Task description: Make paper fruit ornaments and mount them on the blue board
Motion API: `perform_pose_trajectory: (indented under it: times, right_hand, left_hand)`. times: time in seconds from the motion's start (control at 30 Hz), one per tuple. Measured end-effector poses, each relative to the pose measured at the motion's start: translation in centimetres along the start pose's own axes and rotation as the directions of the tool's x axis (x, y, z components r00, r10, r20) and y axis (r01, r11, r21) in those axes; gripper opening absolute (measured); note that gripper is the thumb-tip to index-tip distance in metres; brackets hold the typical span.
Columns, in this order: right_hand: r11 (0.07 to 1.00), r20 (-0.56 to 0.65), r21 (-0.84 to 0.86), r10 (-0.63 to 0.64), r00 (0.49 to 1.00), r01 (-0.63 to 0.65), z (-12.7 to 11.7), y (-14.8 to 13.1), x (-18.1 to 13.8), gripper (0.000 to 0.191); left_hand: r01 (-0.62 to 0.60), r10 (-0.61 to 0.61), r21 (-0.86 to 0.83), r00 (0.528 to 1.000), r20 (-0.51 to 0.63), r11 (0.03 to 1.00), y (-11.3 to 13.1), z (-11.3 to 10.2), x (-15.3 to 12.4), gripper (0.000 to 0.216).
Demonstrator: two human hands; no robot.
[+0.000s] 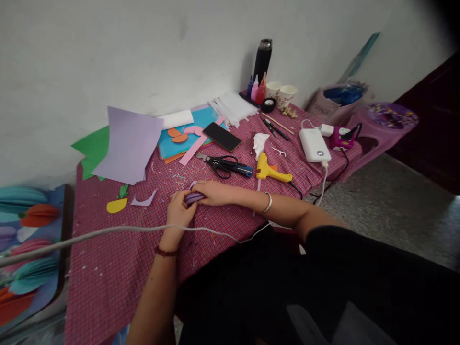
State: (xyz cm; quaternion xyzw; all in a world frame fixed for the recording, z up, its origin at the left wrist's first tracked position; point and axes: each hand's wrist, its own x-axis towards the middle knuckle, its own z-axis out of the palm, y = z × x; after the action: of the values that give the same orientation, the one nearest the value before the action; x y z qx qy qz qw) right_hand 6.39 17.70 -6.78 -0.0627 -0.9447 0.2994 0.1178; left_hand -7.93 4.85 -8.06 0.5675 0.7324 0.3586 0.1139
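On a table with a pink checked cloth (118, 268), the left hand (179, 211) and right hand (215, 192) both pinch a purple folded paper piece (194, 197), which lies lengthwise left to right.

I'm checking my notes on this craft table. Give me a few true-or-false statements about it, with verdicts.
1. The left hand and right hand both hold the folded purple paper. True.
2. The scissors are in the right hand. False: they lie on the tablecloth beyond the hands.
3. The yellow glue gun lies beside the scissors. True.
4. The phone stands propped against the wall. False: it lies flat on the table.
5. The black flask stands upright near the wall. True.
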Motion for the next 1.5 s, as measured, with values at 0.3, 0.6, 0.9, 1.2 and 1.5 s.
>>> perform_pose_trajectory:
  times: [0.3,0.6,0.9,1.2,1.5]
  right_hand:
    - [0.992,-0.026,-0.127,0.004,1.0,-0.007,-0.6,-0.5,-0.3,0.012]
    - [0.995,0.02,0.091,-0.049,0.999,0.047,-1.3,-1.5,-0.3,0.015]
    - [0.68,0.08,0.72,0.113,0.99,-0.136,-1.7,-0.4,0.8,0.01]
    - [-0.252,0.229,0.95,0.162,0.96,-0.184,-3.4,0.3,1.0,0.03]
    - [-0.157,0.171,0.977,0.201,0.964,-0.141,-3.1,0.2,1.1,0.019]
  left_hand:
    - [-0.103,0.103,-0.001,0.994,0.039,0.995,0.3,-0.4,-0.1,0.011]
    - [-0.365,0.365,-0.009,0.931,-0.001,0.931,3.6,-2.4,-0.5,0.019]
    - [-0.086,0.128,-0.193,0.967,0.219,0.977,5.2,-4.9,5.5,0.014]
    - [0.115,-0.107,-0.52,0.993,0.046,0.846,7.0,-4.5,7.3,0.033]
    - [0.084,-0.067,-0.46,0.996,0.053,0.884,5.8,-2.8,7.8,0.036]
